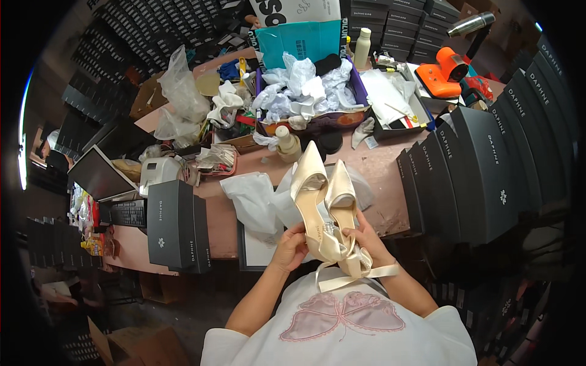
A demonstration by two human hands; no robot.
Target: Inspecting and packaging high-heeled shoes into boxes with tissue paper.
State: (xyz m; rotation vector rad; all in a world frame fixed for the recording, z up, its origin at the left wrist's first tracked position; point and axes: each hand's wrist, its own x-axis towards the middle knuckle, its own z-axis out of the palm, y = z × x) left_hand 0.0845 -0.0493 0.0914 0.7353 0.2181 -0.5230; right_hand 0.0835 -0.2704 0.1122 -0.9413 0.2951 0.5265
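Observation:
A pair of cream satin pointed-toe shoes (312, 204) is held up side by side in front of my chest, toes pointing away from me. My left hand (292, 247) is closed on the left shoe near its heel. On the other side, my right hand (366, 239) grips the right shoe (342, 198), its thumb at the inner side. A sparkly ornament (329, 229) lies between the shoes, and pale ribbon straps (342, 280) hang from the heel end. Beneath them, white tissue paper (253, 204) spreads over an open shoebox (250, 250).
Dark shoeboxes (482, 171) stand stacked on the right, others (171, 226) at the left. A purple-edged box (360, 91) full of crumpled paper, a cream bottle (287, 143), an orange device (442, 73) and a white label printer (160, 174) sit on the pinkish table (387, 165).

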